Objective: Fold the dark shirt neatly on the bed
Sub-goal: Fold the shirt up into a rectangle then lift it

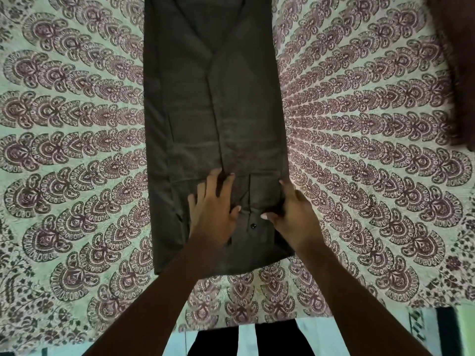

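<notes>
Bedspread (77,150) in a pale paisley print covers the bed and fills most of the view. The dark shirt (213,111) lies lengthwise down its middle, already narrowed to one long panel, with both sides turned in and their edges meeting along a centre line. A separate brown cloth (462,73) sits at the far right edge, well apart from the shirt.

Both hands work at the near end of the panel. The left hand (212,209) rests flat on the cloth with its fingers straight and spread, holding nothing. The right hand (293,211) lies along the shirt's right edge, forefinger and thumb stretched out on top of the fabric. Its other fingers are hidden, but it reads as pressing, not clutching. Between the two thumbs sits a small dark button (252,225), on what looks like a turned-in cuff.

The fabric appears to be a thin woven cotton: light, limp and matte, with soft creases. It should drape the moment it is lifted, and the tucked layers will probably slide apart unless held together. It does not look slippery, and the spread beneath ought to give some grip. The next fold likely wants the near hem pinched at both corners, through all layers at once, then carried up toward the collar end. The cuff is the likeliest thing to shift, so flattening it first seems wise.
</notes>
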Demonstrator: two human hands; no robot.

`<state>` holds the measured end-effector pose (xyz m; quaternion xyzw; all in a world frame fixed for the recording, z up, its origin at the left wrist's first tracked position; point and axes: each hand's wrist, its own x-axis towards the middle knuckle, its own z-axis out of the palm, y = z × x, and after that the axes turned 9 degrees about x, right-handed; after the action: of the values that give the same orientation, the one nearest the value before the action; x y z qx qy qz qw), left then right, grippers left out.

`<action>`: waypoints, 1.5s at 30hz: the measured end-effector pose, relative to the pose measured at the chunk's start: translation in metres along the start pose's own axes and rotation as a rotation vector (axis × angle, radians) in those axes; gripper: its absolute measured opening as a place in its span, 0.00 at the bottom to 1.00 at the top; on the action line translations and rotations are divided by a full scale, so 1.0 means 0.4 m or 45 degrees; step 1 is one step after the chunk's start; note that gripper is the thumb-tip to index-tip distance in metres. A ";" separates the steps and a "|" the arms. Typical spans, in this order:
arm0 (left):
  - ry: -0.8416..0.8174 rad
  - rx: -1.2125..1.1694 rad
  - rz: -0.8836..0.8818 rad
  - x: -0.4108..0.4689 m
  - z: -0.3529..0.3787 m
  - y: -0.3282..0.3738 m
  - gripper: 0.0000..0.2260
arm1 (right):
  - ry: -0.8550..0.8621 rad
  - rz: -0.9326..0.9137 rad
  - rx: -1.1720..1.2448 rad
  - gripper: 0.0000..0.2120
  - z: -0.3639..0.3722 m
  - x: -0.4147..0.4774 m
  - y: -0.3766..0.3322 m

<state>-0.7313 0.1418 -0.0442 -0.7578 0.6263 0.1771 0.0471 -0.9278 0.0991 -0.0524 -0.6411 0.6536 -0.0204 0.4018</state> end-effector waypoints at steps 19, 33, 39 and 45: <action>0.452 0.238 0.219 0.409 -0.120 -0.043 0.30 | -0.089 -1.164 -0.875 0.27 -0.147 0.511 -0.196; 0.316 0.171 0.156 0.670 -0.066 -0.139 0.35 | -0.205 -1.188 -1.000 0.39 -0.282 0.994 -0.376; 0.254 0.163 0.161 0.676 -0.076 -0.139 0.36 | -0.200 -1.274 -1.071 0.40 -0.330 1.140 -0.439; 0.265 0.218 0.156 0.679 -0.072 -0.141 0.37 | -0.135 -1.173 -1.124 0.40 -0.357 1.256 -0.504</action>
<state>-0.6294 -0.1081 -0.1147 -0.7256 0.6857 0.0460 0.0353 -0.7681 -0.4355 -0.0971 -0.9615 0.2372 0.1118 0.0819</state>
